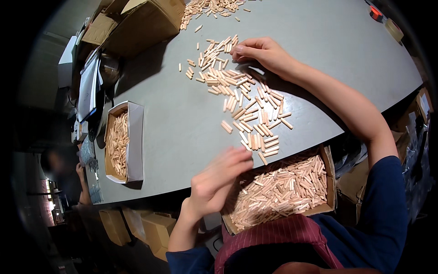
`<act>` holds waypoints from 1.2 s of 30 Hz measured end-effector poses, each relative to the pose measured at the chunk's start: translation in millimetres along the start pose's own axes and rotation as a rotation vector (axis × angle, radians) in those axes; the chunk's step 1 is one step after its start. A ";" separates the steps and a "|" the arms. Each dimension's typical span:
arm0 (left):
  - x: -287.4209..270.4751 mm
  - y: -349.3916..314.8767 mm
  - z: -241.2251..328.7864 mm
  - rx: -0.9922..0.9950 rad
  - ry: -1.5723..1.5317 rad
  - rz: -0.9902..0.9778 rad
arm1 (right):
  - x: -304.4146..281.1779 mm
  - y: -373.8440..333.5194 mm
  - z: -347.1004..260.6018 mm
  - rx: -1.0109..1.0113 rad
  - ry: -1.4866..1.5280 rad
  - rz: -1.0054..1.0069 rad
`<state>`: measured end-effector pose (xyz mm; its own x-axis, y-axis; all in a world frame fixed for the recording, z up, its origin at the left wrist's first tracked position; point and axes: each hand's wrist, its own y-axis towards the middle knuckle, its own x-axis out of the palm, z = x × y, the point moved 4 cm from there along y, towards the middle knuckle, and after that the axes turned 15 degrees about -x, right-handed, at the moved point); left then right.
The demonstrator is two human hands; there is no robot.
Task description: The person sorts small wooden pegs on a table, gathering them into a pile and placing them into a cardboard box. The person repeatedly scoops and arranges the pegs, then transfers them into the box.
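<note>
Wooden dowels [232, 81] lie loose in a long band on the counter [178, 125], running from beside the right hand at the far end down to the near edge. Their long axes point many ways; near that edge a few lie side by side, pointing away from the person, with others slanting crosswise beside them.

At the far end, the right hand [264, 52] has its fingers bent and thumb close to them, the tips just right of the dowels; whether they pinch one cannot be told. The left hand [216, 180] is nearer to the dowels at the near edge, which lie just beyond and to the right of its fingers. These look loosely extended but are blurred, so their grip cannot be told.

Below the edge, against the person's front, an open cardboard box [331, 182] holds many more dowels. Farther left, a white-sided box [136, 141] is also filled with them.
</note>
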<state>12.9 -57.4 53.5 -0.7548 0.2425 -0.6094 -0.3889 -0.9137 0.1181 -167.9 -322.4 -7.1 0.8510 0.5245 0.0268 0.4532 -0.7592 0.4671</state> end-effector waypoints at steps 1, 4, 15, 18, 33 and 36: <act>-0.5 5.5 2.2 0.020 0.066 0.058 | 0.2 1.0 1.1 -0.004 0.010 0.010; 10.7 19.7 8.1 0.077 0.203 -0.034 | -0.4 2.8 3.5 0.001 0.064 0.017; 30.9 1.5 14.5 0.151 0.288 -0.349 | -4.7 4.6 7.4 0.005 0.119 0.000; 11.9 -6.5 15.3 0.147 -0.084 -0.319 | -1.7 5.1 5.6 0.005 0.133 0.025; 12.7 80.0 -33.9 -0.051 0.654 -0.090 | -4.2 3.4 -2.7 0.062 0.113 0.126; 24.6 83.3 -24.3 0.029 0.712 -0.160 | -5.3 4.1 -0.9 0.065 0.124 0.127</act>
<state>-25.2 -135.5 29.2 -0.1649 0.0925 -0.9820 -0.4866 -0.8736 -0.0006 -170.7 -327.9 -4.6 0.8650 0.4631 0.1931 0.3634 -0.8436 0.3953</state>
